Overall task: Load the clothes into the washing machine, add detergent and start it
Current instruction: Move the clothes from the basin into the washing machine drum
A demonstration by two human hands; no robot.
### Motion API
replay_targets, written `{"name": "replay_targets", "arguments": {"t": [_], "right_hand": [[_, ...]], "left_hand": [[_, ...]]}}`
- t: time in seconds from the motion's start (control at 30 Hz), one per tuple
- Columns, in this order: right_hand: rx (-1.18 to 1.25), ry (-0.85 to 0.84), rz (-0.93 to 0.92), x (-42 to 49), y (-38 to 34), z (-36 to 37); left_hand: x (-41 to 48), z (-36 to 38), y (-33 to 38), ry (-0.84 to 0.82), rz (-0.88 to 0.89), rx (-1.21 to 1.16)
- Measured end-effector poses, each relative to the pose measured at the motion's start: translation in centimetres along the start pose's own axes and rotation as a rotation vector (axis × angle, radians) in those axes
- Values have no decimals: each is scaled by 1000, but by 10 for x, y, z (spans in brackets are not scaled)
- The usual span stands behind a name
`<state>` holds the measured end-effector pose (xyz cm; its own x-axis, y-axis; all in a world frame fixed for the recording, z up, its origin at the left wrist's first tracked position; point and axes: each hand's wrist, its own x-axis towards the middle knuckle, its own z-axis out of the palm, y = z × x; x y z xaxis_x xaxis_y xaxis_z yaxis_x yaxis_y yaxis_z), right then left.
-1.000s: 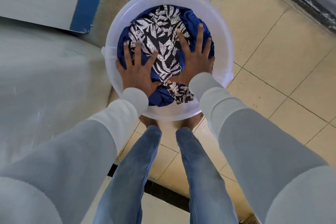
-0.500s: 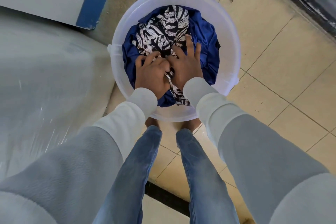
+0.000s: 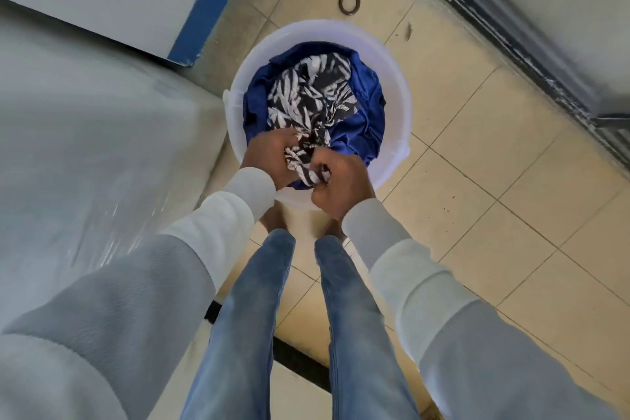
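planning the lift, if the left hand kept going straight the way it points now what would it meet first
The left hand points forward into the bucket, so it would first meet the leaf-print cloth it grips, then probably the blue cloth under it; depth is hard to judge.

Home laundry corner: clothes [image 3: 313, 89], bucket [image 3: 396, 92], tiles [image 3: 511, 198]

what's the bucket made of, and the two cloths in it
Bucket: probably plastic, milky translucent, smooth, with a moulded rim. Patterned cloth: thin, light fabric, crumpling into fine creases; fibre unclear. Blue cloth: soft matte fabric with broad folds; fibre unclear.
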<state>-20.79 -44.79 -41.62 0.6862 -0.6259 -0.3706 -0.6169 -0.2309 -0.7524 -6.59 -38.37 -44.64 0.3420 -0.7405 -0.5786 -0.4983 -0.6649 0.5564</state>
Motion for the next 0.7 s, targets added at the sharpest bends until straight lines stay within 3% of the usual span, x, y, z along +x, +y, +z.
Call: {"name": "replay_targets", "arguments": {"t": [0.07,0.13,0.3,0.4,0.5,0.7], "right_hand": [[45,29,213,10,2,-10],[49,-17,309,26,0,-20],[-494,-305,268,76,7,-26],[-597,-356,186,112,32,-19],[-679,-387,71,133,55,4],[-788,-327,16,113,73,40]], "left_hand": [[-3,-8,12,107,-61,-72],[-7,-15,28,67,-108,-148],[7,-14,37,-80,-66,-266],[54,-9,2,50,-50,26],[93,3,-32,22,-16,429],[85,40,-34,236,-89,552]]}}
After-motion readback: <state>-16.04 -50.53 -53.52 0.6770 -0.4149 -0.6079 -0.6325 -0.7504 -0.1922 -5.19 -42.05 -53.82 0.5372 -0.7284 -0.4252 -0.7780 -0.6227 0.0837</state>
